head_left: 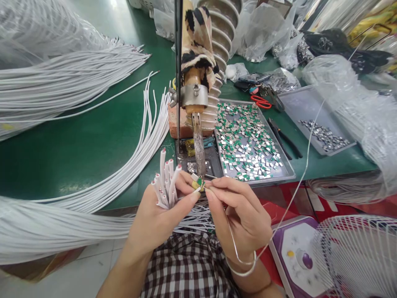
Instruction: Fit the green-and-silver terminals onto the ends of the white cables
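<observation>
The small green chip [198, 182] sits pinched between my left thumb and forefinger, right under the tip of the fixed soldering iron [199, 149] that hangs from its stand at the front edge of the worktop [77, 145]. My left hand [161, 215] is closed on two things at once: that chip, and a bunch of white wire ends [166, 178] that stand up between the fingers, bared tips uppermost. My right hand [242, 215] is narrowed to a pinch on a thin solder wire [305, 157], its end brought up against the chip; the rest of it rises in a long loop to the right.

As to progress, I judge the work to be in the middle of a long run. The tray of green and silver chips [248, 140] just right of the iron is well filled, and a second tray [319, 124] beyond the black pliers [285, 142] holds only a small heap of silvery pieces. Great sheaves of white wire [62, 74] lie across the worktop to the left. I cannot tell whether the joint under the iron is made yet.
</observation>
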A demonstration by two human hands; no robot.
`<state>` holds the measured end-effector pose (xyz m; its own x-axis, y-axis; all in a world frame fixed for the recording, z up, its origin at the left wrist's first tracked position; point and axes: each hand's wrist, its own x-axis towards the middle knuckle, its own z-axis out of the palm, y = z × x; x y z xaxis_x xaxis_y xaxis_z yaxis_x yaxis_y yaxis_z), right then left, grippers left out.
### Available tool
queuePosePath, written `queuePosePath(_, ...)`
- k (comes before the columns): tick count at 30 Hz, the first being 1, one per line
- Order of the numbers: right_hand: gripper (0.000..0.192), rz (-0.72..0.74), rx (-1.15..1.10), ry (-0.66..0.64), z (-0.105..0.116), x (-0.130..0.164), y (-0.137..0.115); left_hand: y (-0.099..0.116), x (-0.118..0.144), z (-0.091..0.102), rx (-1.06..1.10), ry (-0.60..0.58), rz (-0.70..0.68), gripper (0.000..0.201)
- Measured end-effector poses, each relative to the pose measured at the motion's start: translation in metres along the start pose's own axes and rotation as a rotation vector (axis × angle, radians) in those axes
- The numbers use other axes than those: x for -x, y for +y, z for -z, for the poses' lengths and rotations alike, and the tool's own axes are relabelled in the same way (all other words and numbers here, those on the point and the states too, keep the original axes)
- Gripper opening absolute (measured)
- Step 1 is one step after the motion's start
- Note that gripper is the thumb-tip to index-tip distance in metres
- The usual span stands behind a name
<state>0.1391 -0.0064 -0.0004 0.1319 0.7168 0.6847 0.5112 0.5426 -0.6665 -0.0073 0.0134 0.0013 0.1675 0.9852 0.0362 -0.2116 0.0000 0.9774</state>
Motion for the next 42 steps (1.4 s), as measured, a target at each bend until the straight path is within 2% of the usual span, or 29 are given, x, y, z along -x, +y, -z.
queuePosePath(8, 0.026, -0.045, -0.097, -0.013, 0.0, 0.006, 0.003, -0.005, 0.001, 0.002, -0.015, -0.023, -0.005, 0.022)
queuePosePath(12, 0.023, -0.118, -0.207, 0.041, 0.0, 0.01, 0.007, -0.004, 0.003, 0.001, -0.087, -0.016, -0.02, 0.021)
queuePosePath(17, 0.02, -0.139, -0.097, -0.047, 0.002, 0.003, 0.009, -0.003, 0.009, 0.0, -0.129, -0.029, 0.006, 0.018)
queuePosePath(23, 0.025, -0.232, -0.23, -0.045, 0.003, 0.0, 0.007, -0.01, 0.015, 0.003, -0.164, -0.097, 0.03, 0.01)
queuePosePath(26, 0.026, -0.299, -0.269, -0.082, 0.009, 0.002, 0.008, -0.019, 0.02, 0.01, -0.156, -0.045, -0.003, 0.016)
queuePosePath(28, 0.025, -0.291, -0.261, -0.11, 0.018, 0.001, 0.007, -0.023, 0.024, 0.014, -0.127, 0.021, -0.038, 0.021)
queuePosePath(30, 0.022, -0.25, -0.214, -0.155, 0.027, -0.002, 0.004, -0.025, 0.028, 0.016, -0.099, 0.0, -0.04, 0.02)
queuePosePath(34, 0.016, -0.147, -0.124, -0.345, 0.04, -0.008, -0.006, -0.023, 0.031, 0.003, -0.12, -0.294, 0.034, 0.036)
queuePosePath(36, 0.015, -0.124, -0.151, -0.384, 0.039, -0.009, -0.011, -0.021, 0.03, -0.005, -0.173, -0.37, 0.029, 0.042)
queuePosePath(42, 0.006, -0.096, -0.162, -0.41, 0.032, -0.004, -0.01, -0.017, 0.03, -0.011, -0.226, -0.224, -0.038, 0.041)
